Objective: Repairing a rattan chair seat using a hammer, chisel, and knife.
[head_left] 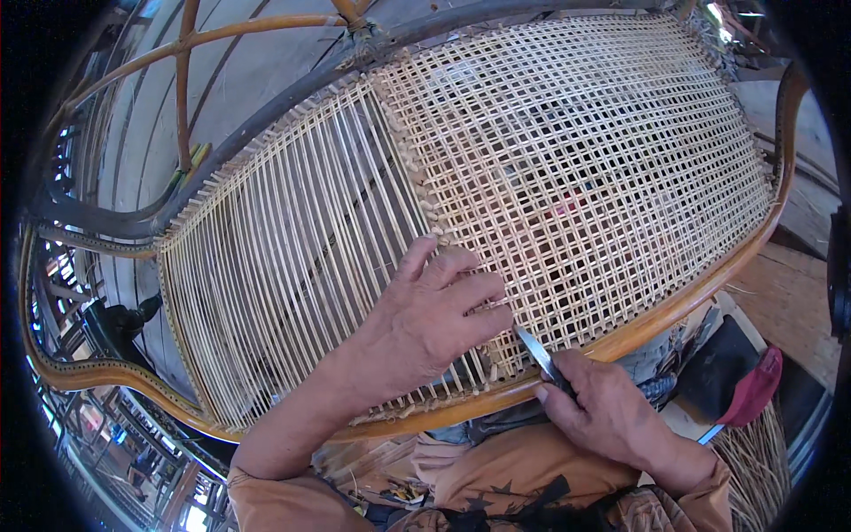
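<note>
Firmly, the right hand (613, 406) is gripping a knife (536, 350) at the near rim of a cane panel (576, 177), likely light, springy, best held at its crossings; the left hand (430, 324), fingers curled, is resting there, any pinch hidden.

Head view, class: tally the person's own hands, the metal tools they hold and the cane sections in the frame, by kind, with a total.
Hands (left hand, right hand): 2
Metal tool: 1
Cane sections (woven section, one-way section): 2
Total: 5
</note>
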### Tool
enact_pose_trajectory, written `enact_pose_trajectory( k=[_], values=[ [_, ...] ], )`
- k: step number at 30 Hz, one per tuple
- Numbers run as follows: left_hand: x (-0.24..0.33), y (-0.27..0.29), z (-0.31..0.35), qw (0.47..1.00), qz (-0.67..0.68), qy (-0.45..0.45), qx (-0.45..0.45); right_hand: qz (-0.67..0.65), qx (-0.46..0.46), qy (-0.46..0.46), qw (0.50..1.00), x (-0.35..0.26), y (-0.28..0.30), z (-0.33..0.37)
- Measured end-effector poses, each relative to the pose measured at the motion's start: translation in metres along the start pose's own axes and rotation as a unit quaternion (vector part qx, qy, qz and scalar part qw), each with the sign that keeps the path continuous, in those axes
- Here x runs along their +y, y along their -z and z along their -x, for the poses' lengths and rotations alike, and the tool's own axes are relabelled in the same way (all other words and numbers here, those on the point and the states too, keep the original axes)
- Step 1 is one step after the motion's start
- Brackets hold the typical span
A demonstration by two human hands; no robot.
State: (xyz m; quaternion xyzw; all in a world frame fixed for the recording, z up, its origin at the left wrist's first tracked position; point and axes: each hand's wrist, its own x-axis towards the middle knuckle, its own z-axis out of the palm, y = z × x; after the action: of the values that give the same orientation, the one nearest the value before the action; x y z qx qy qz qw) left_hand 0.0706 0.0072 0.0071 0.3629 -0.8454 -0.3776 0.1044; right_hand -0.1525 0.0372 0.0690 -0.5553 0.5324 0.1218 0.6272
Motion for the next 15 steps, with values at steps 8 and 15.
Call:
enact_pose_trajectory(
  k=[8,15],
  values=[
    [-0.005,-0.001,-0.004,1.0,-0.004,-0.016,-0.012,0.01,0.027,0.014,1.0,-0.006,0.001,-0.009],
    [-0.007,-0.005,-0.007,1.0,0.0,-0.011,0.0,0.049,-0.005,0.028,0.998,-0.003,0.001,-0.008]
  ],
)
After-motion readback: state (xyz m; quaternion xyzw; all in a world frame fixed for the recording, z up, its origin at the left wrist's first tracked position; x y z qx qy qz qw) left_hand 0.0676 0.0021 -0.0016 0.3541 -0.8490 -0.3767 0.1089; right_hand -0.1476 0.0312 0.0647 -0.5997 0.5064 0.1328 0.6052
